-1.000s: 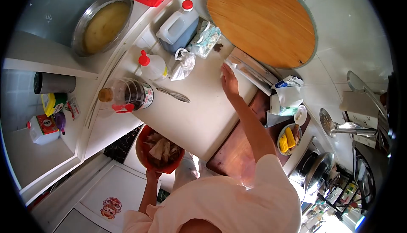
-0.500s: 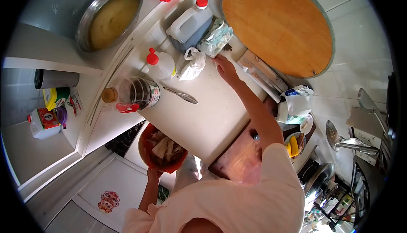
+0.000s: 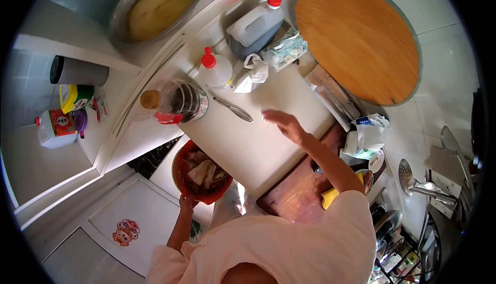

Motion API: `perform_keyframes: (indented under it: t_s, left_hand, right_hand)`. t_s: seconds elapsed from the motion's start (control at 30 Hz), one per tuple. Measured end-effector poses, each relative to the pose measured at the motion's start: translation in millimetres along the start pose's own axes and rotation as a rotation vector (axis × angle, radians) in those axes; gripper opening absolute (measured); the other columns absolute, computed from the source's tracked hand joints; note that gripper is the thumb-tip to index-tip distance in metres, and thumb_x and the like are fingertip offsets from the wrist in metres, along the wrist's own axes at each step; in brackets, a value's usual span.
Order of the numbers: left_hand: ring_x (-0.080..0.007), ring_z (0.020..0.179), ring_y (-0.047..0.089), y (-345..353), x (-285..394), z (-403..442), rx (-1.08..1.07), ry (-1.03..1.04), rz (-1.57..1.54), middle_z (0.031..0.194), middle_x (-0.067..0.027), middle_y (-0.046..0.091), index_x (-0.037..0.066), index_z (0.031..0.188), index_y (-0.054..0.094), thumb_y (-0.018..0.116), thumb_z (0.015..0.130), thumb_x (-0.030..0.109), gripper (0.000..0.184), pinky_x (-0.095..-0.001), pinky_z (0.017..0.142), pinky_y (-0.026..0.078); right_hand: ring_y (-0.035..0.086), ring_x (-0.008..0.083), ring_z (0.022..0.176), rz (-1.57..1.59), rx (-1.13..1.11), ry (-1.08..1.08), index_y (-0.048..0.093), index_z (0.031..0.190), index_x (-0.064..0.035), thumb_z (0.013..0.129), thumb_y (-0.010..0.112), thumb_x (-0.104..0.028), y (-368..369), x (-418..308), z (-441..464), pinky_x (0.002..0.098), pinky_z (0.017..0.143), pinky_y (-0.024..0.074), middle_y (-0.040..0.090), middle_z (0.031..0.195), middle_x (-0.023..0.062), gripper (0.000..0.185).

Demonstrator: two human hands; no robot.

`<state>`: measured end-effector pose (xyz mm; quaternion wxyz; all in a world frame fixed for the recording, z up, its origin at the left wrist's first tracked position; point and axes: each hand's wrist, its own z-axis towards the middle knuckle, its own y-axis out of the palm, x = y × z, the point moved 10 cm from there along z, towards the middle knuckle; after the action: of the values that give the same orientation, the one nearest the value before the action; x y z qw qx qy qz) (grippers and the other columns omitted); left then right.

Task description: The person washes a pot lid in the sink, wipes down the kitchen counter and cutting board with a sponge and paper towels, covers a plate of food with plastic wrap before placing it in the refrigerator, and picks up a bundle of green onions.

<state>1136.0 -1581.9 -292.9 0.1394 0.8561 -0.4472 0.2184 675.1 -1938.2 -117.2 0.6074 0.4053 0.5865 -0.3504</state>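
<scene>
My left hand [image 3: 187, 201] grips the near rim of a red basin [image 3: 211, 198], held below the counter's edge. Pale, leafy-looking scraps [image 3: 206, 174] lie in it. Over the white counter [image 3: 248, 150] is my right hand [image 3: 284, 125], slightly blurred, fingers stretched out toward the left. Small pale bits show by its fingertips; whether it touches the surface is hard to tell. Left of it lies a slim metal utensil [image 3: 233, 109]. Behind stand a white knotted plastic bag [image 3: 252, 75] and a tissue pack [image 3: 285, 49].
A large bottle of dark liquid [image 3: 178, 100], a white red-capped bottle [image 3: 216, 69] and a grey jug [image 3: 257, 26] line the counter's left and back. A round wooden board [image 3: 359, 41] leans on the wall. Another board [image 3: 294, 196] lies at the near right.
My right hand has drawn back from beside the tissue pack toward the counter's middle. My left hand keeps its hold on the basin. The camera view has shifted slightly.
</scene>
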Motion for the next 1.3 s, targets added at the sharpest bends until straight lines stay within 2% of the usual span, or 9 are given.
perform_keyframes:
  t_s: [0.03,0.07,0.23,0.37,0.6,0.8,1.0,1.13,1.3]
  left_hand:
    - [-0.0383,0.091,0.063,-3,-2,-1,0.025,-0.006,0.001,0.11,-0.0217,0.056,0.0,0.119,0.041,0.06,0.079,-0.001,0.044,-0.0483,0.074,0.058]
    - [-0.0384,0.091,0.063,-5,-4,0,0.049,-0.008,0.003,0.111,-0.0216,0.056,0.0,0.119,0.041,0.06,0.079,-0.001,0.044,-0.0483,0.074,0.058]
    - [-0.0387,0.092,0.062,1,6,-18,0.117,-0.03,0.024,0.112,-0.0216,0.055,0.0,0.119,0.042,0.059,0.077,-0.004,0.046,-0.0484,0.075,0.058]
    - [-0.0364,0.09,0.064,-5,2,-16,0.121,-0.007,0.029,0.109,-0.0199,0.058,0.0,0.116,0.045,0.058,0.079,-0.001,0.039,-0.0469,0.074,0.058]
    - [-0.0329,0.085,0.066,-16,-12,-10,0.14,0.02,0.064,0.104,-0.0169,0.062,0.0,0.114,0.048,0.057,0.086,0.008,0.031,-0.0447,0.072,0.058]
    - [-0.0337,0.085,0.066,-25,-18,-6,0.102,0.058,0.023,0.105,-0.0182,0.061,0.0,0.114,0.048,0.058,0.084,0.005,0.032,-0.0445,0.071,0.059]
    - [-0.0362,0.091,0.063,-30,-14,-15,0.185,-0.01,0.068,0.109,-0.019,0.059,0.0,0.115,0.047,0.06,0.082,0.003,0.036,-0.0461,0.074,0.058]
    - [-0.0358,0.091,0.063,-28,-12,-6,0.148,0.041,0.019,0.107,-0.0186,0.059,0.0,0.117,0.045,0.061,0.081,0.003,0.04,-0.0458,0.074,0.058]
    - [-0.0343,0.088,0.064,-29,-6,-10,0.144,0.047,0.019,0.106,-0.0186,0.059,0.0,0.117,0.046,0.062,0.081,0.004,0.04,-0.0436,0.072,0.059]
  right_hand:
    - [0.053,0.0231,0.115,0.283,0.108,0.157,0.059,0.115,-0.0069,0.069,0.05,0.021,-4,15,7,0.0302,0.096,0.0447,0.054,0.124,0.0101,0.054]
    - [0.053,0.02,0.113,-0.616,0.073,-0.261,0.059,0.114,-0.0063,0.073,0.05,0.021,4,-52,24,0.0295,0.093,0.0458,0.054,0.125,0.0102,0.05]
    - [0.055,0.0288,0.107,-0.647,-0.107,-0.357,0.059,0.113,-0.0041,0.07,0.049,0.018,50,-30,62,0.033,0.092,0.0463,0.055,0.119,0.0144,0.049]
    - [0.053,0.0311,0.112,-0.83,0.346,-0.368,0.06,0.109,-0.0026,0.074,0.05,0.014,28,-35,86,0.0342,0.094,0.0453,0.056,0.12,0.0153,0.04]
    - [0.056,0.0326,0.104,-0.799,0.369,-0.512,0.059,0.11,-0.0032,0.076,0.049,0.014,50,-45,110,0.0355,0.087,0.0477,0.059,0.113,0.015,0.039]
    - [0.06,0.0275,0.097,-0.169,0.065,0.145,0.059,0.111,-0.006,0.078,0.058,0.001,48,35,84,0.0361,0.08,0.0497,0.061,0.107,0.0116,0.034]
    - [0.06,0.025,0.091,-0.905,0.215,-0.416,0.06,0.109,-0.0059,0.072,0.066,0.003,58,-99,96,0.0299,0.076,0.0497,0.063,0.107,0.0097,0.039]
    - [0.056,0.014,0.07,-0.445,0.802,-0.284,0.058,0.107,-0.0033,0.085,0.06,-0.006,-38,-140,127,0.0253,0.06,0.044,0.062,0.088,0.0054,0.023]
    - [0.061,0.0127,0.074,0.195,0.686,0.013,0.053,0.111,0.0019,0.088,0.057,-0.019,-57,-153,173,0.0216,0.058,0.0461,0.063,0.085,0.0067,0.031]
